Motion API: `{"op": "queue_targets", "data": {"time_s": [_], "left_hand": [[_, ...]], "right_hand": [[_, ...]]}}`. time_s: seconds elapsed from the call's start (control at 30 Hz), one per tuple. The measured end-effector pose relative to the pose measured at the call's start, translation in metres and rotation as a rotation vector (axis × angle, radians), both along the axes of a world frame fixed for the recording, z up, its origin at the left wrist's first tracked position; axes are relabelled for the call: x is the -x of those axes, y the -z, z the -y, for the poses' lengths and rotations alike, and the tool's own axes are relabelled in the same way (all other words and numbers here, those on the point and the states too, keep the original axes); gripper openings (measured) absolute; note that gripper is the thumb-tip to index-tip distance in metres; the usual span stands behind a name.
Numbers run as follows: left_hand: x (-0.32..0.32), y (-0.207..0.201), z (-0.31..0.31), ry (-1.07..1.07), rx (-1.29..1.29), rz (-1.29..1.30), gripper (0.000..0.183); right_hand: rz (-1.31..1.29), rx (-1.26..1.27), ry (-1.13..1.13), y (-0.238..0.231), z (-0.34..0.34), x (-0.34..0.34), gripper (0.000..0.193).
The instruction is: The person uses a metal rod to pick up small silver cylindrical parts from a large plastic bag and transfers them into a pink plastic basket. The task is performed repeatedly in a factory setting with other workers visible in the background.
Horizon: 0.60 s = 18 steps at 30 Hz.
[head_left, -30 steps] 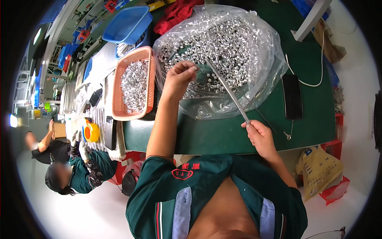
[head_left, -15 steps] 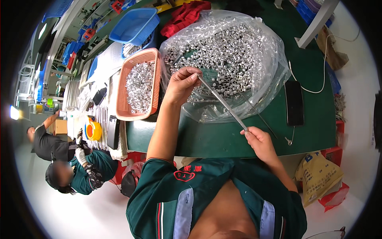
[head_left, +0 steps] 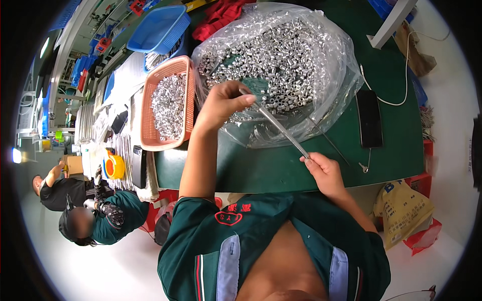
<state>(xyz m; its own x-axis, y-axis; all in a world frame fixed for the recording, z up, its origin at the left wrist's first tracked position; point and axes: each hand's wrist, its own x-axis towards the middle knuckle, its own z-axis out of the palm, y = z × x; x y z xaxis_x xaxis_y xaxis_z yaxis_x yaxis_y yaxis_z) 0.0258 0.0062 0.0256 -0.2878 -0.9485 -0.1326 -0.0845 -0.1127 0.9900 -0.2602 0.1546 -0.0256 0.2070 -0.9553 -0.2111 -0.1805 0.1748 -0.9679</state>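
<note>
A slim silver metal rod (head_left: 282, 129) slants across in front of me, over the near edge of a clear plastic bag (head_left: 337, 108). My left hand (head_left: 224, 106) pinches its far end between thumb and fingers. At the near end, my right hand (head_left: 325, 174) is closed round it with thumb and fingertips. Many small silver metal sleeves (head_left: 296, 75) lie loose in the spread bag, just beyond the rod. A thinner dark rod (head_left: 332, 146) rests partly on the bag and partly on the green table, right of the held one.
A pink basket (head_left: 142, 120) of small silver pieces stands left of the bag, with a blue basket (head_left: 133, 45) behind it. On the green table (head_left: 226, 173), a black phone (head_left: 370, 120) lies at right beside a white cable (head_left: 404, 98). Two people work at far left.
The view has shifted slightly, so the table things sit a little higher and further left. My left thumb now lies extended along the rod's far end. Both hands still hold the rod.
</note>
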Motion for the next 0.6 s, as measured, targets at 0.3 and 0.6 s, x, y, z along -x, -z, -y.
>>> {"op": "queue_targets", "data": {"time_s": [0.3, 0.6], "left_hand": [[0.018, 0.038, 0.024, -0.048, 0.414, 0.629, 0.022], [0.027, 0.054, 0.036, 0.000, 0.667, 0.867, 0.017]], "right_hand": [[0.264, -0.210, 0.062, 0.000, 0.006, 0.006, 0.018], [0.240, -0.188, 0.055, 0.000, 0.006, 0.006, 0.019]]}}
